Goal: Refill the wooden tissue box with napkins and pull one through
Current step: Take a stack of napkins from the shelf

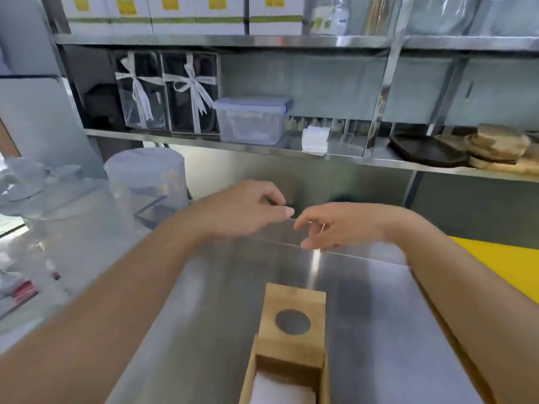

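Note:
The wooden tissue box (pixel 253 377) lies on the steel counter at the bottom centre, its sliding lid (pixel 293 322) with a round hole pushed partway back. White napkins (pixel 283 389) show inside the uncovered near end. A stack of white napkins (pixel 315 139) sits on the lower shelf above. My left hand (pixel 248 211) and my right hand (pixel 341 225) are both raised over the counter beyond the box, between it and the shelf, fingers loosely curled and apart, holding nothing. The frame is blurred with motion.
A clear plastic tub with a blue-clipped lid (pixel 252 119) stands left of the shelf napkins. Ribbon-tied clear boxes (pixel 166 91) are further left. Dark and wooden plates (pixel 463 148) lie at the shelf's right. A wrapped cylinder (pixel 145 176) stands left; a yellow surface (pixel 507 266) lies right.

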### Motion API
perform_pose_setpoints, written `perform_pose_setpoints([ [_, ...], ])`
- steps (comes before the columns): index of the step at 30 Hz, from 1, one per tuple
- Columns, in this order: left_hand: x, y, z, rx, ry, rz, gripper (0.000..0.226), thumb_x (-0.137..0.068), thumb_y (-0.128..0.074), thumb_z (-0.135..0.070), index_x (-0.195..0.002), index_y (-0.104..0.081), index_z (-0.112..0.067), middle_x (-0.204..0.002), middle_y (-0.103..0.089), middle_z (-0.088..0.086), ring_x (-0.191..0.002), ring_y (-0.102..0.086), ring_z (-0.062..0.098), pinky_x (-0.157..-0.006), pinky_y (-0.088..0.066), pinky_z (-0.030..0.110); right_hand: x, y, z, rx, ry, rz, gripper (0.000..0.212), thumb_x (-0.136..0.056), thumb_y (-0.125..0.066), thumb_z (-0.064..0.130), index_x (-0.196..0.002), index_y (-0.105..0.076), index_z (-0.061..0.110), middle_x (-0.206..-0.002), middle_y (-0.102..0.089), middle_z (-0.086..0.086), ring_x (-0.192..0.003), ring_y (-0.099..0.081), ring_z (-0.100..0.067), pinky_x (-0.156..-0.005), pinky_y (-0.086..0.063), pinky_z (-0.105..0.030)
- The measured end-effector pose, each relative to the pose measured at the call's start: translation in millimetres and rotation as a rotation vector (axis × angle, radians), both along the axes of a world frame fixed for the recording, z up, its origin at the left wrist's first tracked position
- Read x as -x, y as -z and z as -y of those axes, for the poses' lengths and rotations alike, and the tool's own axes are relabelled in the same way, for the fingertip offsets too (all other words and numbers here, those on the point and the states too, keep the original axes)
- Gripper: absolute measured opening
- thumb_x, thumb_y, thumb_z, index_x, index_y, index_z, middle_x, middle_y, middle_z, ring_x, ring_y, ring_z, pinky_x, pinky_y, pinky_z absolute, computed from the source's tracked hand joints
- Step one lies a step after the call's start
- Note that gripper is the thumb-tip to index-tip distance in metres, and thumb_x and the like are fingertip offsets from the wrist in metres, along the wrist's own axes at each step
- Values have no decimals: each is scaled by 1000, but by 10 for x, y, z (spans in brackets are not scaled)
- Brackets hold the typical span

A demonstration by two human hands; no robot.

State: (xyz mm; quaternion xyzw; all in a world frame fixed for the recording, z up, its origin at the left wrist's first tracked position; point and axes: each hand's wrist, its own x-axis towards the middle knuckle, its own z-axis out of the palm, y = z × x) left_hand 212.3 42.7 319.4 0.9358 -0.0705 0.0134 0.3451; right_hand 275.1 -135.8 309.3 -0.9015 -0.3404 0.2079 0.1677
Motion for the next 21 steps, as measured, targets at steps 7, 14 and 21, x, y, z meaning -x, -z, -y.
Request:
perform_pose_setpoints([
  [7, -1364, -471, -41, 74, 40, 120, 19, -89, -57, -32, -96, -63, -16, -94, -67, 0, -86, -65, 14, -81, -47, 28, -965, -433, 89, -225, 185, 132, 30, -90, -58, 30, -117, -56, 17, -97, -66, 0, -87, -67, -17, -85, -56, -34],
  [14, -2712, -305, -98, 327, -141, 320, 34, -87, -59, -31, -118, -53, -16, -117, -59, 6, -103, -55, 19, -94, -42, 33, -2062, -319, 134, -599, 553, 247, 28, -92, -55, 27, -117, -52, 15, -99, -63, -7, -68, -59, -17, -63, -51, -33],
  [21, -3460, 157, 28, 591, 31, 124, 58, -93, -36, -53, -145, -18, -36, -153, -18, -14, -140, -19, 13, -114, -18, 39, -2840, 173, -140, -988, 820, -56, 58, -91, -49, 47, -142, -27, 30, -133, -43, -2, -94, -61, -25, -60, -59, -34],
])
